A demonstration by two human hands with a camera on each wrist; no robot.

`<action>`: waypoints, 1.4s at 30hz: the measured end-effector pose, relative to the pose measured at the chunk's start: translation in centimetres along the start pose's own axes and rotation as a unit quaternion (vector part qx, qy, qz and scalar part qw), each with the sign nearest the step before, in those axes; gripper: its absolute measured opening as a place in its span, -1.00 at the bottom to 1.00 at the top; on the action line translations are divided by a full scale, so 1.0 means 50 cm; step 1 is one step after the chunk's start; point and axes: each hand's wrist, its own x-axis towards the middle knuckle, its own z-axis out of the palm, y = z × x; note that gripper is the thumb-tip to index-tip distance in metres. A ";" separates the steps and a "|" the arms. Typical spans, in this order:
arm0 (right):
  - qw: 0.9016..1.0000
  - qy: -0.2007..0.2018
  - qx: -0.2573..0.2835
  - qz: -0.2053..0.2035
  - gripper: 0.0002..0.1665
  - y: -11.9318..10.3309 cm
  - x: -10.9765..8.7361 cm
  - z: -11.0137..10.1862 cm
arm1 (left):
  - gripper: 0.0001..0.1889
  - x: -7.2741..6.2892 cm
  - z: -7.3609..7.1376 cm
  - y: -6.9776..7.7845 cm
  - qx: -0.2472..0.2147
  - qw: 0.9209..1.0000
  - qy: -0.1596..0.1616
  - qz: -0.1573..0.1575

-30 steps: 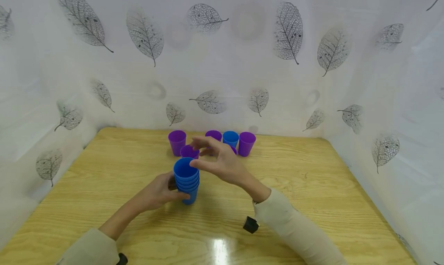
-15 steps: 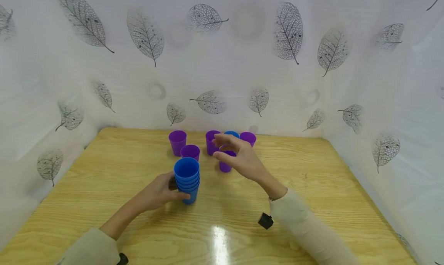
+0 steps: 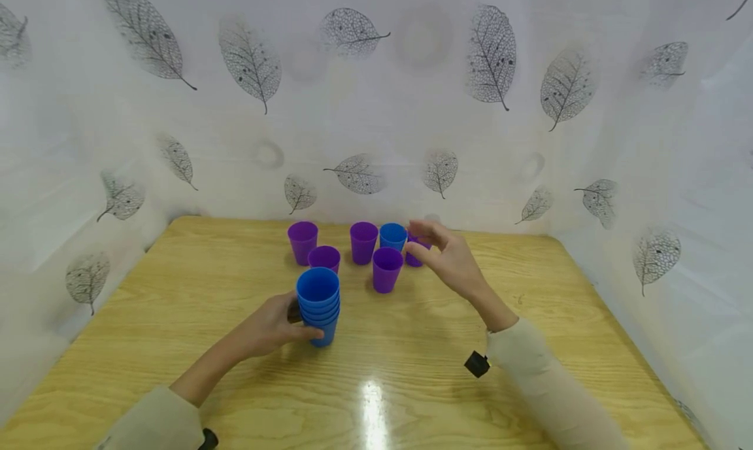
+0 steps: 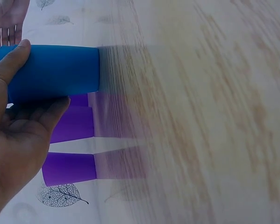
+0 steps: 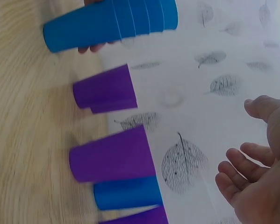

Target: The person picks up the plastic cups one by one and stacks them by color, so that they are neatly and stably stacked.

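My left hand (image 3: 273, 326) grips a stack of nested blue cups (image 3: 320, 312), upright at the middle of the table, with the thumb across its front and the fingers round the left side. In the left wrist view the bottom blue cup (image 4: 65, 70) meets the tabletop. My right hand (image 3: 453, 260) holds nothing; its thumb and fingers are apart. In the head view it overlaps the rightmost purple cup (image 3: 414, 257), beside a single blue cup (image 3: 392, 236). A purple cup (image 3: 386, 276) stands in front of that blue one. The right wrist view shows the hand above the cup rims.
Farther back on the wooden table (image 3: 194, 293) stand a purple cup (image 3: 302, 246) at left, another purple cup (image 3: 323, 257) just behind the stack and one more purple cup (image 3: 363, 246) near the middle. A leaf-printed curtain (image 3: 376, 110) closes off the back and sides.
My right hand has moved from over the stack's rim rightward, across the back cups to the rightmost purple one. The left hand and the blue stack have stayed in place.
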 end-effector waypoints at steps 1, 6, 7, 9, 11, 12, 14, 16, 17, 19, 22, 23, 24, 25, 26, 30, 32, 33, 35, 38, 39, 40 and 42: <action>1.000 0.005 -0.002 0.000 -0.42 0.006 0.000 -0.006 | -0.29 0.000 0.000 0.000 -0.001 1.000 0.000 0.001; 1.000 0.023 -0.014 0.007 -0.41 0.038 0.002 -0.033 | -0.29 0.000 0.000 0.000 -0.006 1.000 -0.001 0.000; 1.000 0.025 -0.017 0.008 -0.40 0.043 0.003 -0.037 | -0.29 -0.001 0.000 0.000 -0.007 1.000 -0.002 -0.001; 0.999 0.027 -0.018 0.007 -0.41 0.055 0.005 -0.044 | -0.29 -0.001 0.000 0.002 -0.006 1.000 -0.001 -0.001; 0.999 0.031 -0.022 0.005 -0.41 0.065 0.007 -0.050 | -0.29 -0.001 0.001 0.003 -0.005 1.000 -0.001 0.001; 0.999 0.033 -0.026 0.005 -0.41 0.069 0.008 -0.052 | -0.30 0.000 0.001 0.004 -0.003 1.000 -0.001 0.001; 0.999 0.035 -0.034 0.007 -0.41 0.077 0.010 -0.057 | -0.31 0.000 0.002 0.005 0.000 1.000 0.000 0.004; 0.999 0.034 -0.041 0.014 -0.39 0.083 0.012 -0.060 | -0.31 0.000 0.002 0.006 0.002 1.000 -0.001 0.007; 0.998 0.031 -0.044 0.019 -0.38 0.085 0.013 -0.062 | -0.31 0.000 0.003 0.007 0.002 1.000 -0.001 0.008; 0.998 0.025 -0.044 0.027 -0.37 0.091 0.016 -0.065 | -0.31 0.000 0.003 0.009 0.001 1.000 -0.003 0.010; 0.998 0.014 -0.046 0.041 -0.34 0.096 0.020 -0.070 | -0.30 0.000 0.003 0.009 0.003 1.000 -0.003 0.012; 0.998 0.010 -0.048 0.044 -0.33 0.098 0.021 -0.072 | -0.30 0.000 0.003 0.009 0.003 1.000 -0.002 0.010; 0.998 0.006 -0.047 0.046 -0.33 0.101 0.023 -0.073 | -0.30 0.000 0.003 0.008 0.004 1.000 -0.001 0.010; 0.998 0.003 -0.048 0.048 -0.33 0.104 0.025 -0.074 | -0.31 0.000 0.003 0.007 0.006 1.000 0.000 0.012; 0.998 -0.001 -0.047 0.049 -0.32 0.107 0.027 -0.076 | -0.31 0.000 0.003 0.005 0.007 1.000 0.000 0.012; 0.997 -0.014 -0.046 0.055 -0.30 0.121 0.034 -0.081 | -0.30 -0.001 0.003 0.003 0.008 1.000 0.000 0.009; 0.997 -0.020 -0.048 0.058 -0.29 0.126 0.038 -0.082 | -0.30 -0.001 0.003 0.003 0.008 1.000 -0.002 0.006; 0.997 -0.023 -0.049 0.061 -0.28 0.129 0.040 -0.082 | -0.30 -0.001 0.003 0.004 0.008 1.000 -0.001 0.004; 0.996 -0.029 -0.052 0.063 -0.26 0.136 0.045 -0.083 | -0.29 -0.001 0.002 0.005 0.010 1.000 -0.001 0.003; 0.996 -0.034 -0.052 0.062 -0.25 0.148 0.055 -0.082 | -0.30 0.000 0.002 0.007 0.009 1.000 0.000 0.004; 0.996 -0.035 -0.052 0.060 -0.25 0.151 0.058 -0.082 | -0.30 0.000 0.003 0.008 0.010 1.000 0.000 0.006; 0.996 -0.036 -0.054 0.057 -0.26 0.154 0.061 -0.081 | -0.30 0.000 0.003 0.008 0.010 1.000 -0.001 0.007; 0.996 -0.038 -0.060 0.052 -0.26 0.157 0.068 -0.078 | -0.30 0.000 0.004 0.009 0.008 1.000 0.001 0.007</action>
